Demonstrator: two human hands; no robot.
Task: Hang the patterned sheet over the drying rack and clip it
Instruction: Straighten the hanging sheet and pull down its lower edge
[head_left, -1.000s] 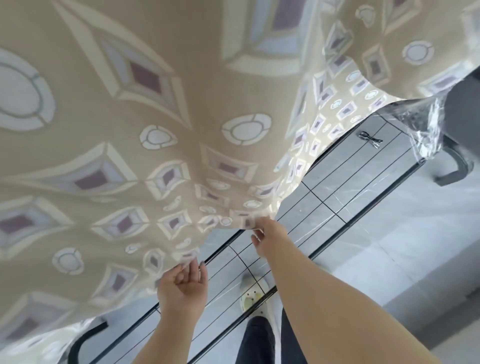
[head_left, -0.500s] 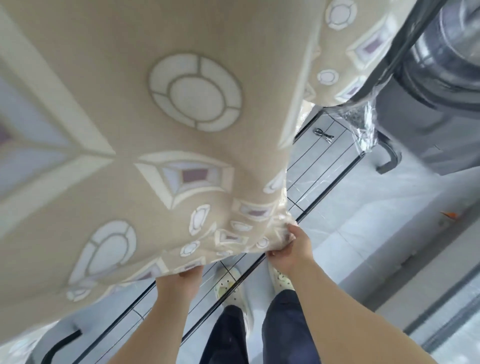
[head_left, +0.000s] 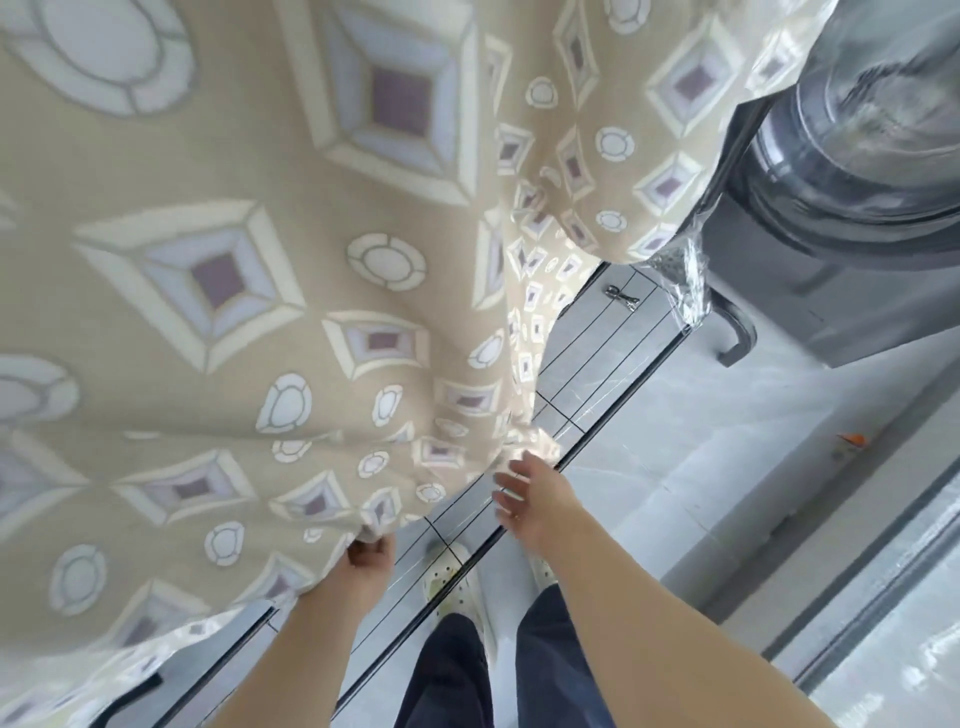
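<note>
The patterned sheet (head_left: 311, 260) hung billowed above the drying rack (head_left: 623, 397), covering most of it and leaving only the rack's far right end bare, where a small metal clip (head_left: 621, 297) sat on a wire. The left hand (head_left: 370, 558) pinched the sheet's lower hem just over the rack's near side, fingers curled into the cloth. The right hand (head_left: 530, 499) was spread open beside the hem, above the rack's front rail, holding nothing. The cloth looked soft, light and limp, folding into deep sags, so it would probably slide off the thin wires under its own drape. It seemed best taken by the hem at two well-separated points, stretched taut between both hands, then clipped where it crossed a wire.
</note>
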